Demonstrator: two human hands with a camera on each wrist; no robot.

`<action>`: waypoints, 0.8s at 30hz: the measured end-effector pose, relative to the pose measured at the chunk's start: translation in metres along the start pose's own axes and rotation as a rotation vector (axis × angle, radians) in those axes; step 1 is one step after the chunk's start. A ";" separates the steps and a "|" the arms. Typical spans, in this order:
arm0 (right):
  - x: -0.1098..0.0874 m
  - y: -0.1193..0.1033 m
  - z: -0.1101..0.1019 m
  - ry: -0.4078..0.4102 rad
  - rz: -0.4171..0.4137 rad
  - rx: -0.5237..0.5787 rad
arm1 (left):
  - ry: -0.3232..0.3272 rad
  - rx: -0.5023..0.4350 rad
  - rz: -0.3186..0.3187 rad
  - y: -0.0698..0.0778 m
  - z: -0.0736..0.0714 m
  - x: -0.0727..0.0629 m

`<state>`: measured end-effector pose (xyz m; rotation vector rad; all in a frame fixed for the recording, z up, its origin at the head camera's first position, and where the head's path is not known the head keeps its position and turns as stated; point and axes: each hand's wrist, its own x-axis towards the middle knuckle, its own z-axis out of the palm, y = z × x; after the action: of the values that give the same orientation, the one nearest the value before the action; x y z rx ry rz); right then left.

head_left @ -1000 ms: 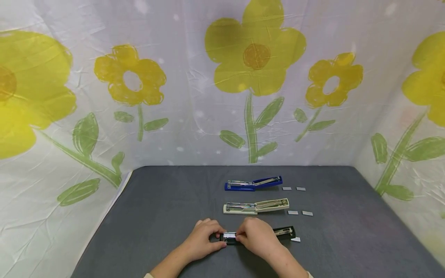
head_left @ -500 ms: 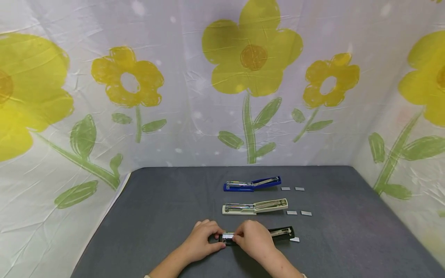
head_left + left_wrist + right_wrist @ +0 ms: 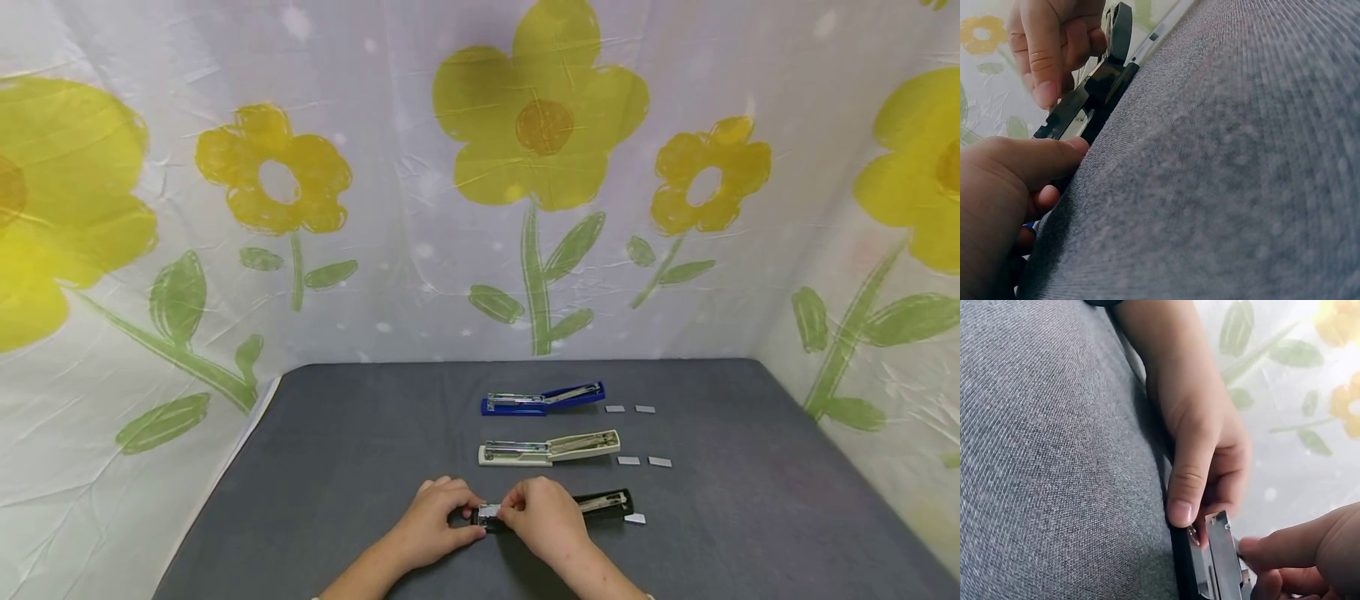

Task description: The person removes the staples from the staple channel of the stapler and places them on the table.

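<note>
A black stapler (image 3: 617,502) lies opened out on the grey table, its top part swung back to the right. My left hand (image 3: 435,521) grips the front end of its base between thumb and fingers. Above the metal magazine (image 3: 1225,562), my right hand (image 3: 547,517) has thumb and forefinger brought together at a bright strip of staples (image 3: 489,511). The right fingertips largely hide what lies between them. In the left wrist view the right thumb (image 3: 1047,94) is just over the magazine. A loose staple strip (image 3: 635,518) lies by the stapler's right end.
Behind stand an opened cream stapler (image 3: 517,458) and, farther back, an opened blue stapler (image 3: 516,409). Two staple strips lie right of each, such as the near strip (image 3: 628,461) and the far strip (image 3: 615,409). Flower-printed curtains (image 3: 405,292) border the table (image 3: 360,442).
My right hand has shifted slightly left along the magazine, toward the left hand. The left hand keeps its grip on the stapler's front end. The head view has tilted a little.
</note>
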<state>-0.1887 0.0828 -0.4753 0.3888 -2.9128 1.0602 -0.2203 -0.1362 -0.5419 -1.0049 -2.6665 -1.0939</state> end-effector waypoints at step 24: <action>0.002 -0.005 0.007 0.059 -0.356 -0.294 | 0.061 0.018 0.062 0.004 -0.001 -0.002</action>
<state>-0.1890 0.0745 -0.4774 0.8040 -2.7403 0.5758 -0.2168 -0.1357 -0.5394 -1.0267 -2.5751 -1.0689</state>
